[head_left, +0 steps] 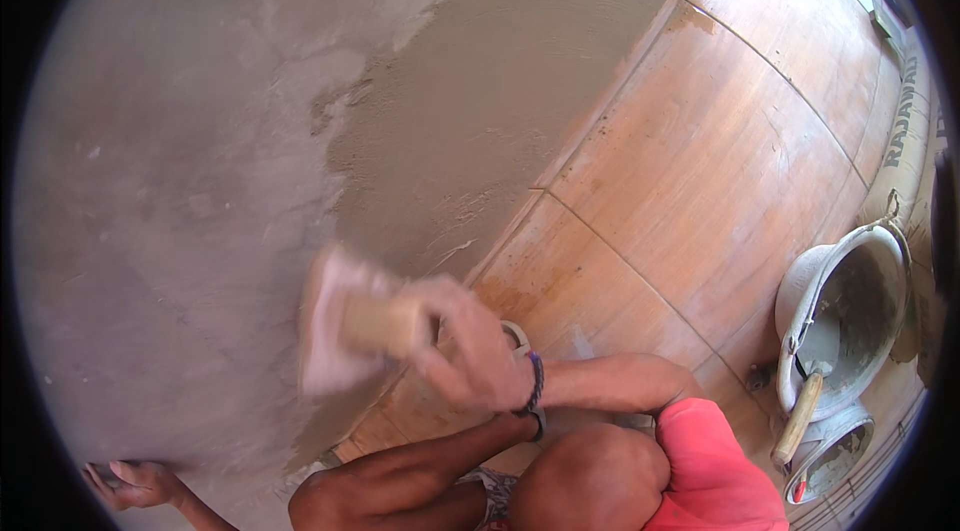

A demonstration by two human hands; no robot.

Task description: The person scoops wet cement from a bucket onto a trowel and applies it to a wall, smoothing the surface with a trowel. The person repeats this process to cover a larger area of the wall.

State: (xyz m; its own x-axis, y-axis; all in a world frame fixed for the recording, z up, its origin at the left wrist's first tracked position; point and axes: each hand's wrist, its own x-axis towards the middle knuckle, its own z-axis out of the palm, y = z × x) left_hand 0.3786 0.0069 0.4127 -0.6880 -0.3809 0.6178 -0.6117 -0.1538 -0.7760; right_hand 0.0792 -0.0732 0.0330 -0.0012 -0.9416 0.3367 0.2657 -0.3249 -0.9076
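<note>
My right hand (470, 346), blurred by motion, grips the block handle of a plastering float (335, 321). The pale flat board of the float faces the grey wall (180, 181), close to the lower edge of a darker, wet-looking patch of plaster (480, 81). Whether the board touches the surface cannot be made out through the blur. At the lower left, my left hand (140, 486) is against the wall with its fingers apart, and nothing shows in it. A dark braided band circles my right wrist.
Wood-look tiles (660, 171) cover the floor along the wall's foot. At right stands a mortar-stained bucket (800, 296) with a wooden-handled tool (800, 421) leaning out. A smaller container (835, 456) sits beside it. Long printed sacks (900, 141) lie behind. My bent knees (590, 481) are close below.
</note>
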